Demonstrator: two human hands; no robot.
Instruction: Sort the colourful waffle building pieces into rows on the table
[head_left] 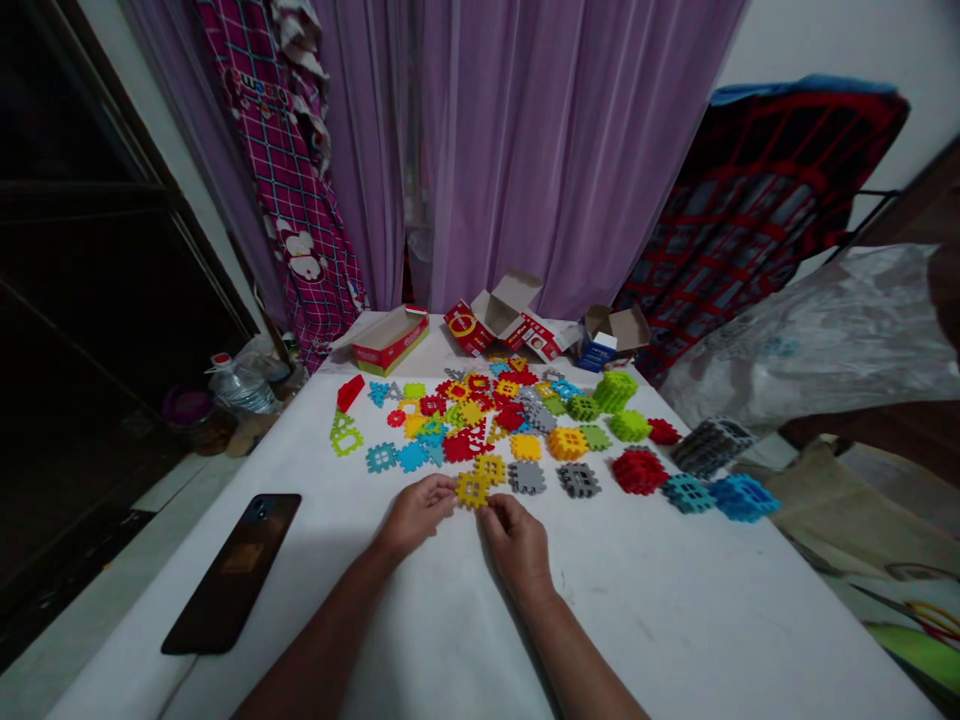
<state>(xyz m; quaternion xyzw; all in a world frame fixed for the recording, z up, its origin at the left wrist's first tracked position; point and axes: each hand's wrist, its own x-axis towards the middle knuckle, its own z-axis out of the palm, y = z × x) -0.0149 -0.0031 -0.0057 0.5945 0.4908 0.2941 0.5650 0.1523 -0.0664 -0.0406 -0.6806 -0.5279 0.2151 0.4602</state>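
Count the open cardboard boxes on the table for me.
3: a red-and-cream cardboard box at the far left, a red-and-white cardboard box in the middle, and a blue-and-white cardboard box at right, all at the table's far end. Another could be hidden behind them.

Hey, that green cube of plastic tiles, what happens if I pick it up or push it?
The green cube is probably light for its size, being open-grid plastic tiles. It should feel stiff, though the joints might pop apart if squeezed. Its flat faces suggest sliding, not rolling, when pushed.

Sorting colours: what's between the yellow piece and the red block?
Head view: a gray piece and another gray piece lie between the yellow piece and the red block.
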